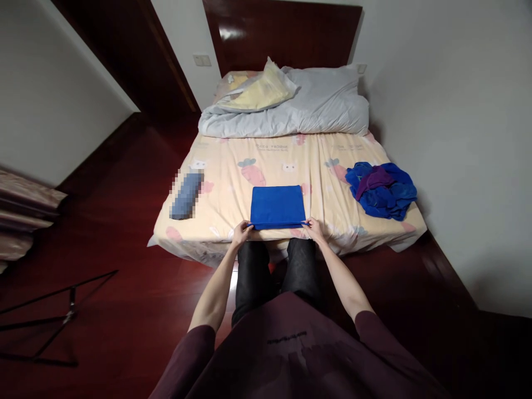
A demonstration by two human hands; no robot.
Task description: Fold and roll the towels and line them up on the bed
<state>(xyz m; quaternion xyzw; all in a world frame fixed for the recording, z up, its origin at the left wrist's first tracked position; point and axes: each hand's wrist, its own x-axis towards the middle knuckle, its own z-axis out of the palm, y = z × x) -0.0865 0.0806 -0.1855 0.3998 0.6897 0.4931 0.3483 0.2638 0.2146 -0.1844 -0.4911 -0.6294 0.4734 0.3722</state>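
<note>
A blue cloth lies flat on the bed, close to its front edge. It looks like a towel folded to a rectangle, with a narrow fold along the near side. My left hand pinches the near left corner of that fold. At the near right corner, my right hand grips the cloth between thumb and fingers. Off to the right sits a crumpled heap of blue cloths with a purple cloth among them.
A blurred blue-grey rolled object lies at the bed's left side. Grey bedding and a yellow pillow are by the headboard. Black tripod-like legs stand on the floor at left. Walls flank the bed.
</note>
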